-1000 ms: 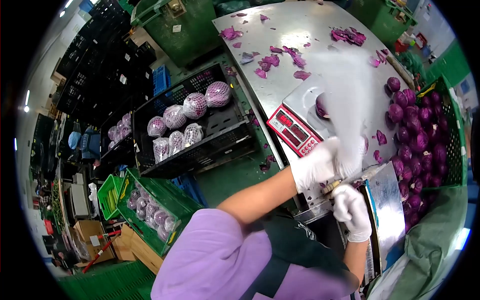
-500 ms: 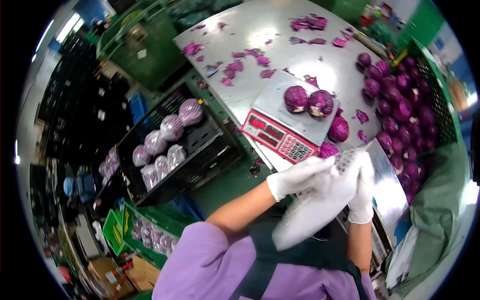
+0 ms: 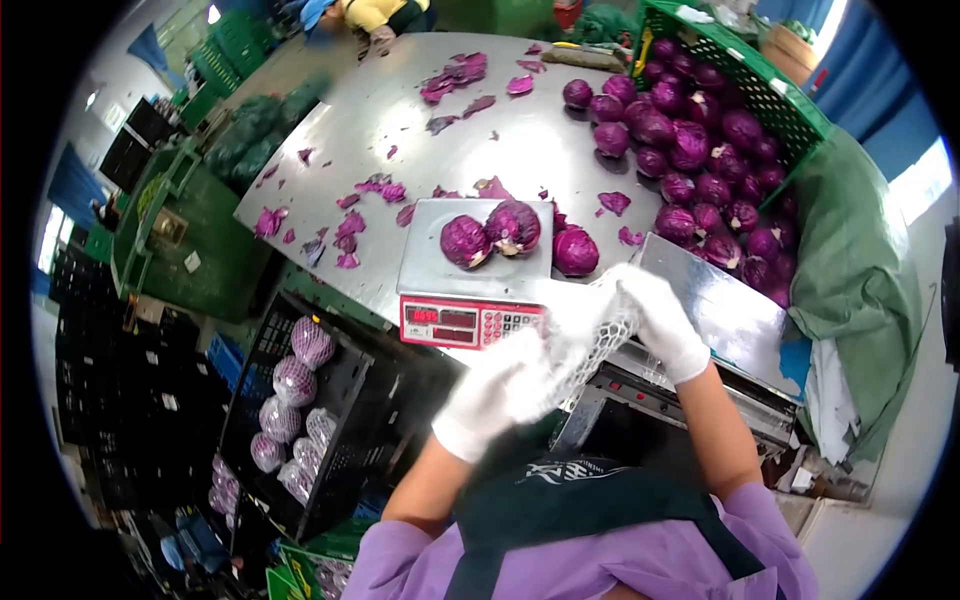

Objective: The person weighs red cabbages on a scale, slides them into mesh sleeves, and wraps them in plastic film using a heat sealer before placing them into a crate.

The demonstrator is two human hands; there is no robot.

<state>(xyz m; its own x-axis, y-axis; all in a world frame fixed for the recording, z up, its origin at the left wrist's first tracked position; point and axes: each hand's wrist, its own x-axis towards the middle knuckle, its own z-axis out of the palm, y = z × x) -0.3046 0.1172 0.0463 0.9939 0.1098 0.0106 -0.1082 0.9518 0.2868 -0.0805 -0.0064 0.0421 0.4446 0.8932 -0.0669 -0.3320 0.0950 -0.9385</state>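
Observation:
Both my hands wear white gloves and are in front of the scale (image 3: 425,255). White foam netting (image 3: 603,345) is stretched between them. My left hand (image 3: 490,390) has its fingers on the netting's lower left part, blurred by motion. My right hand (image 3: 660,315) grips the netting's upper right end. Two red cabbages, one on the left (image 3: 465,241) and one on the right (image 3: 514,228), rest on the scale's plate. Another cabbage (image 3: 575,250) lies on the table just right of the scale.
Many cabbages (image 3: 690,145) spill from a green crate (image 3: 800,112) at the right. Loose purple leaves (image 3: 455,78) lie on the metal table (image 3: 350,120). Netted cabbages (image 3: 294,381) sit in a black crate at the left. A person (image 3: 385,14) bends at the far edge.
The view has turned, so the scale now appears level and further left. The netting has gone from hanging low in a blur to being stretched between my hands.

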